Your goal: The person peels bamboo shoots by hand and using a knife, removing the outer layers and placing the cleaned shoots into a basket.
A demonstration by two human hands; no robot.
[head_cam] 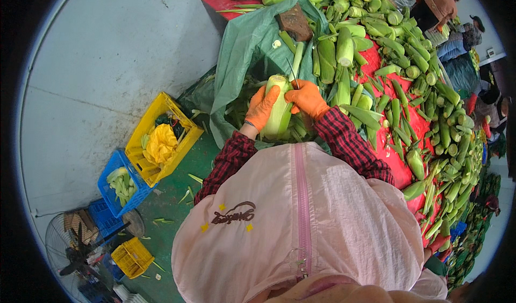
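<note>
An ear of corn in pale green husk stands upright before me, its cut end up. My left hand, in an orange glove, holds it from the left side. My right hand, also gloved in orange, touches the ear's right edge with its fingertips and holds a thin dark blade pointing up and away. A strip of husk rises just behind the blade. Below and around both hands lies an open green woven sack with loose husks inside. A brown block rests on the sack's far side.
Many ears of corn cover a red surface at the right. Other people work at the upper right; one wears a brown top. At the left stand a yellow crate, a blue crate and a fan.
</note>
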